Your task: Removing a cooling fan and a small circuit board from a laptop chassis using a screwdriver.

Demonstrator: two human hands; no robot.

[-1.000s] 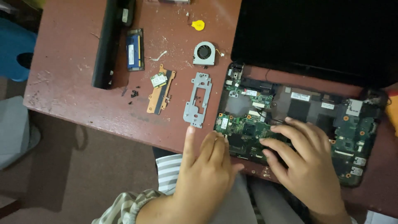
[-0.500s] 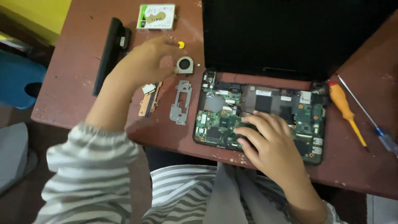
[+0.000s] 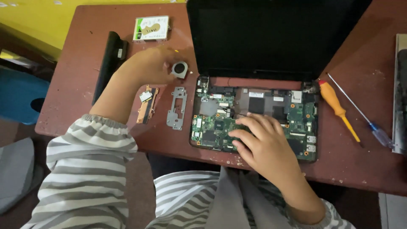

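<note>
An opened laptop (image 3: 305, 152) lies on the reddish table with its green circuit board (image 3: 212, 127) bare and its dark screen (image 3: 271, 38) upright. My right hand (image 3: 260, 142) rests flat on the board's middle, fingers spread and pointing left. My left hand (image 3: 150, 63) reaches across the table to the left of the laptop. Its fingers are curled on the edge of a small round cooling fan (image 3: 180, 68). Just below that hand lie a copper heat-sink piece (image 3: 146, 104) and a grey metal bracket (image 3: 177, 108).
A black battery bar (image 3: 109, 63) and a hard drive (image 3: 150, 28) lie at the table's back left. An orange-handled screwdriver (image 3: 337, 106) and a thin blue-handled one (image 3: 364, 118) lie right of the laptop. A flat dark part (image 3: 400, 93) is at the right edge, a blue stool (image 3: 21, 95) at left.
My left hand left the laptop's front edge and reached up and left to the cooling fan. My right hand stayed on the board. The view shifted, showing more of the table's right side.
</note>
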